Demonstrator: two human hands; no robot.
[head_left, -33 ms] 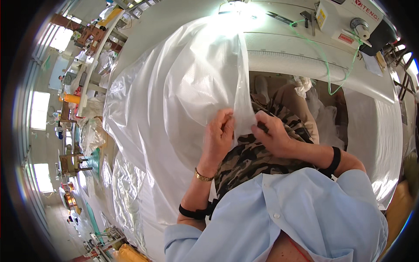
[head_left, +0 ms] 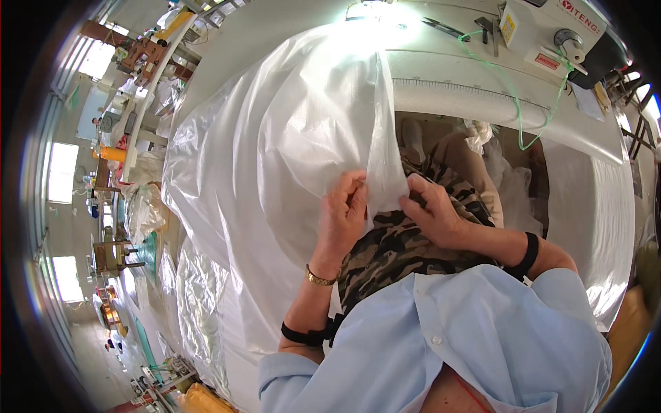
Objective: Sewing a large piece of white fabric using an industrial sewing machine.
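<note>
A large translucent white plastic sheet [head_left: 303, 131] spreads over the table and hangs down toward my lap. Its right edge is doubled into a narrow folded strip [head_left: 385, 148], which runs up to the bright lamp. My left hand [head_left: 344, 206] pinches the sheet on the left side of this strip, thumb against fingers. On the other side, my right hand [head_left: 434, 212] grips the strip's lower right edge between thumb and bent fingers. Both hands are just above my camouflage-patterned lap [head_left: 385, 255]. Glare at the lamp hides the sheet's far end.
At the far right stands a white sewing machine head [head_left: 551, 34] with a round knob. Green thread [head_left: 516, 103] loops down from it across the table edge. Small dark-handled tools [head_left: 444, 29] lie near the lamp. A ruler strip [head_left: 475, 89] follows the table's front edge.
My right hand has shifted slightly to the right with the edge of the strip, so the strip looks a little wider between my hands. My left hand has barely moved.
</note>
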